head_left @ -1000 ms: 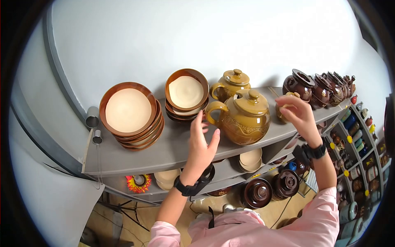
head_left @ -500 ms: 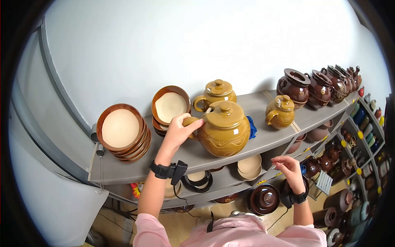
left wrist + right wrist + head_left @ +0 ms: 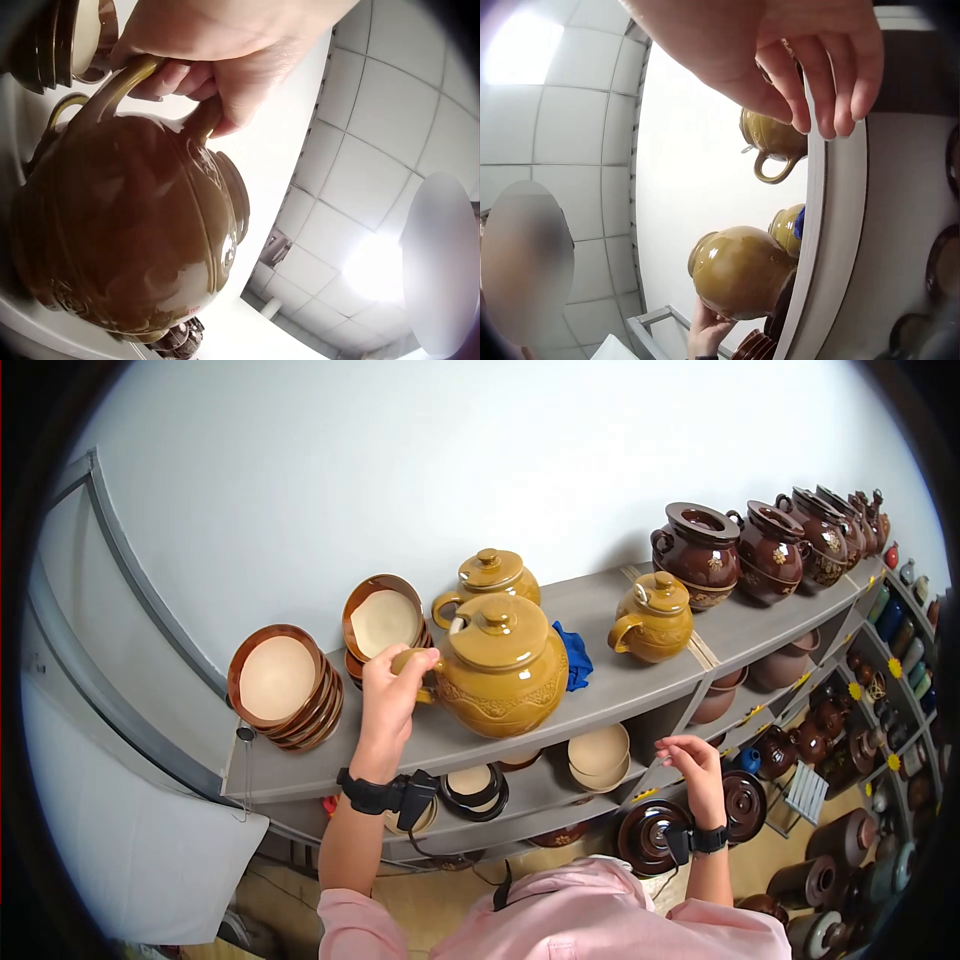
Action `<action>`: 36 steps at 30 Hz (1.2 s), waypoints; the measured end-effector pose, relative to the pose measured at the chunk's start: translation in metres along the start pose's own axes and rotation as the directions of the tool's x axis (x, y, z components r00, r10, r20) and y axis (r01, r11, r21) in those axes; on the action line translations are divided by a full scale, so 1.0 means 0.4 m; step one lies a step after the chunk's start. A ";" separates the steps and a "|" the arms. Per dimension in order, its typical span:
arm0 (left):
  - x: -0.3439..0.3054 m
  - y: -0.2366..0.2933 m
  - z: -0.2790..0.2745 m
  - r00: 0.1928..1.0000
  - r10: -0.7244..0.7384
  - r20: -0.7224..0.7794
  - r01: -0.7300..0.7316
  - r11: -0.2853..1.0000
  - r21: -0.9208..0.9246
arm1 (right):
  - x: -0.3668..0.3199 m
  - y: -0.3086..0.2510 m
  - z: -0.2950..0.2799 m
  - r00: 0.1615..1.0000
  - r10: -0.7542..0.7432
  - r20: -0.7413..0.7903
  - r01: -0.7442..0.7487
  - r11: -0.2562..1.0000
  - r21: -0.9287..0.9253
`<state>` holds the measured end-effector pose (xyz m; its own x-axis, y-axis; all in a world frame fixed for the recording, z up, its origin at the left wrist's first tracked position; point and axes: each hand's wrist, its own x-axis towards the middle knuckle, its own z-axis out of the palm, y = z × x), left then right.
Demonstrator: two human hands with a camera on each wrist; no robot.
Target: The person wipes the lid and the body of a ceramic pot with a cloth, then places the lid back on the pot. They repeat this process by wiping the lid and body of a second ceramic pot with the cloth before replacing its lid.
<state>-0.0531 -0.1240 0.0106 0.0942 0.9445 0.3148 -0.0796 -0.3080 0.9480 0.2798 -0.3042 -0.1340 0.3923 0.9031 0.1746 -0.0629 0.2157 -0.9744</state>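
Left hand (image 3: 388, 698) on the big ochre teapot (image 3: 500, 675), top shelf (image 3: 620, 695).
The teapot stands upright near the shelf's front edge. The left hand's fingers are curled tight round its handle (image 3: 405, 658). A blue cloth (image 3: 573, 655) lies on the shelf just behind the pot. The right hand (image 3: 693, 765) hangs just below the shelf's front edge, fingers loosely bent, holding nothing.

Large ochre-glazed teapot (image 3: 500, 672) with a knobbed lid in place and a relief band around its belly. It stands upright near the front edge of the top shelf (image 3: 612, 695), handle toward the shelf's left end, gripped by the left hand (image 3: 388, 695).
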 end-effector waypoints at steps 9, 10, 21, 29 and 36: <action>0.105 0.092 0.076 0.992 0.076 -0.099 -0.093 0.979 -0.182 | 0.037 0.009 -0.085 0.999 0.017 0.041 -0.020 0.998 0.065; 0.116 0.108 0.104 0.991 0.083 -0.109 -0.102 0.977 -0.188 | 0.040 0.009 -0.097 0.999 0.017 0.045 -0.020 0.997 0.071; 0.281 0.082 0.401 0.965 0.097 -0.242 -0.132 0.982 -0.134 | 0.046 0.012 -0.271 0.998 0.045 -0.033 -0.042 0.996 0.083; 0.313 0.018 0.522 0.939 0.103 -0.327 -0.132 0.989 -0.066 | 0.040 0.031 -0.370 0.991 0.095 -0.090 -0.087 0.993 0.085; 0.336 -0.035 0.556 0.939 0.109 -0.326 -0.120 0.993 -0.012 | 0.070 0.048 -0.392 0.990 0.118 -0.077 -0.110 0.989 0.101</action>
<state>0.1813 -0.0182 0.0500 -0.2435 0.8905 0.3843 -0.1021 -0.4175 0.9029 0.4334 -0.3329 -0.1698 0.4519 0.8908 0.0464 -0.1982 0.1511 -0.9684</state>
